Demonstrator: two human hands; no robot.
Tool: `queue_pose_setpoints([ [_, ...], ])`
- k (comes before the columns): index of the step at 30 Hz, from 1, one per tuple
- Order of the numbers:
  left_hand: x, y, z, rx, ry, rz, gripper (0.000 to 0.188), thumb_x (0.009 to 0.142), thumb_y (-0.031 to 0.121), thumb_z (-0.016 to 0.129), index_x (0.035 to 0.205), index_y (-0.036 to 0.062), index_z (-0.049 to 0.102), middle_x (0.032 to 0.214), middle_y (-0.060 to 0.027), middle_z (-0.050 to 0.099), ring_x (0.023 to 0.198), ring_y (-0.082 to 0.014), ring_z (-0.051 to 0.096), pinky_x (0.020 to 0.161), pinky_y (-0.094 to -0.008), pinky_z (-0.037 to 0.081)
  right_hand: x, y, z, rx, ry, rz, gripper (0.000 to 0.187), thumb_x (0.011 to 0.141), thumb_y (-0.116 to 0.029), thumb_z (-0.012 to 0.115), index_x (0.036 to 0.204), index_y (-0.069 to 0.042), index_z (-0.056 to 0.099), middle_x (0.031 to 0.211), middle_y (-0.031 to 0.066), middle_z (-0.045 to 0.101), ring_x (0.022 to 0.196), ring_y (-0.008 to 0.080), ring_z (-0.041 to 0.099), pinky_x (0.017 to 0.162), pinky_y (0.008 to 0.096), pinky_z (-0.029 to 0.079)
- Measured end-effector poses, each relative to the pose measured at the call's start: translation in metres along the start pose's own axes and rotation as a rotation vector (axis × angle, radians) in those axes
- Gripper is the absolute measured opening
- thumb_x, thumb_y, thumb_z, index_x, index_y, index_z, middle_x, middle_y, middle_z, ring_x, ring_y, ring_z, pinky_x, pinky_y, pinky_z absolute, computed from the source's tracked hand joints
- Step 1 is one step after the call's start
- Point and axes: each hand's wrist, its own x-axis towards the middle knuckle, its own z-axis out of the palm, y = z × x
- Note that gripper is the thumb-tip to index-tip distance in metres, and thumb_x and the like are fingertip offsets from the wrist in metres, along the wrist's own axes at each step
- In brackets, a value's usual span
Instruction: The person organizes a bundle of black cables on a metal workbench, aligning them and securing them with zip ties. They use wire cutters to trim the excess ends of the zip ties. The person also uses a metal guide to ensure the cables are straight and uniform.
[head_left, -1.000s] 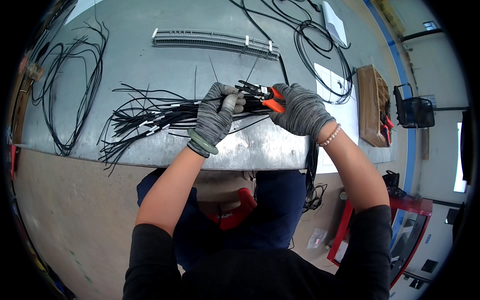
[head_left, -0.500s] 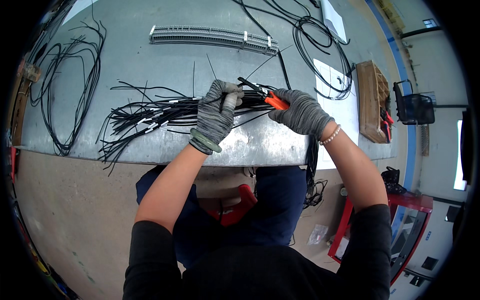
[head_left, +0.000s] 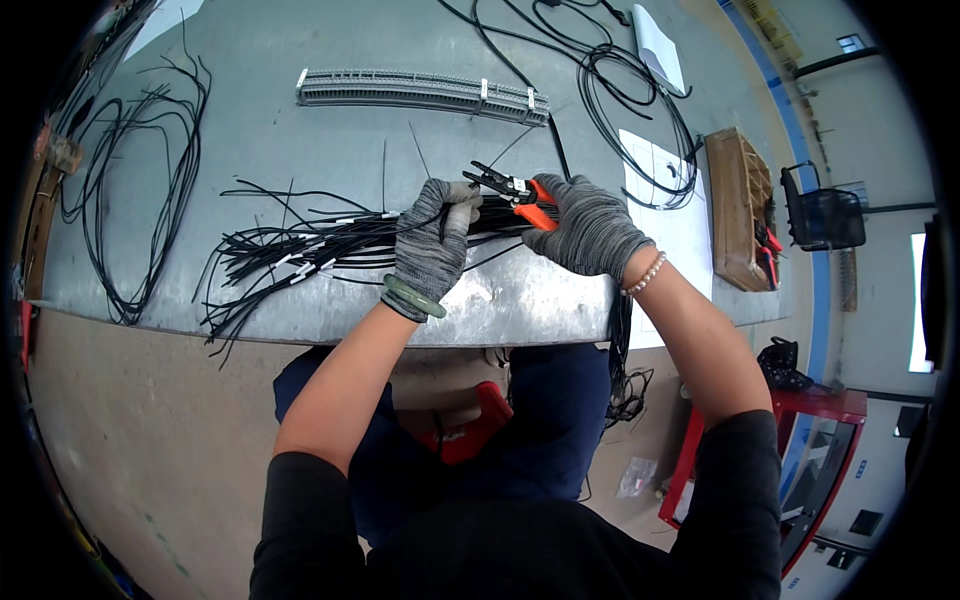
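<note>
My left hand (head_left: pixel 432 240), in a grey knit glove, is closed on a black wire, its fingertips pinched near the jaws of the wire strippers. Orange-handled wire strippers (head_left: pixel 507 188) are gripped in my gloved right hand (head_left: pixel 592 228); their handles are spread and the dark jaws point left, close to my left fingertips. Beneath both hands lies a bundle of black wires (head_left: pixel 345 238) with white sleeve labels, its loose ends fanned out to the left. The exact wire end at my left fingertips is too small to make out.
Behind the bundle lies a long grey terminal block strip (head_left: pixel 420 92) on the metal table (head_left: pixel 330 145). Coiled black wires sit left (head_left: pixel 135 210) and a black cable coil (head_left: pixel 640 100) far right. Paper sheets (head_left: pixel 655 225) and a wooden box (head_left: pixel 735 215) stand at the right.
The wire strippers' handles have spread apart and their jaws have opened, shifting slightly left toward my left fingertips. The whole view has shifted a little, with the table lower in it.
</note>
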Motion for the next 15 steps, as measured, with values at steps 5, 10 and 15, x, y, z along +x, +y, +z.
queue_pose_setpoints([
  [5,0.0,0.0,-0.002,0.063,-0.024,0.053,0.011,0.097,0.006,0.051,0.104,-0.001,0.056,0.103,-0.012,0.065,0.097,-0.0186,0.065,0.087,-0.0321,0.055,0.002,-0.002,0.002,0.005,-0.008,-0.035,0.079,0.076,-0.047,0.069,0.136,-0.003,0.045,0.1,0.0233,0.062,0.095,0.0345,0.063,0.089,0.0409,0.05],
  [10,0.0,-0.005,-0.001,0.058,0.022,0.099,0.009,0.097,0.007,0.052,0.101,0.0006,0.055,0.096,-0.0121,0.066,0.089,-0.0181,0.066,0.082,-0.031,0.055,0.001,-0.01,-0.003,-0.003,-0.038,-0.024,0.069,0.078,-0.039,0.067,0.134,-0.003,0.047,0.102,0.0216,0.063,0.098,0.0333,0.063,0.087,0.0404,0.05],
  [15,0.001,-0.003,-0.002,0.061,0.021,0.081,0.009,0.097,0.007,0.051,0.102,0.0006,0.055,0.096,-0.0122,0.066,0.089,-0.0179,0.066,0.082,-0.0308,0.055,0.003,-0.005,0.005,0.005,0.059,-0.045,0.056,0.078,-0.032,0.065,0.126,-0.004,0.053,0.098,0.0191,0.066,0.093,0.0325,0.065,0.085,0.04,0.052],
])
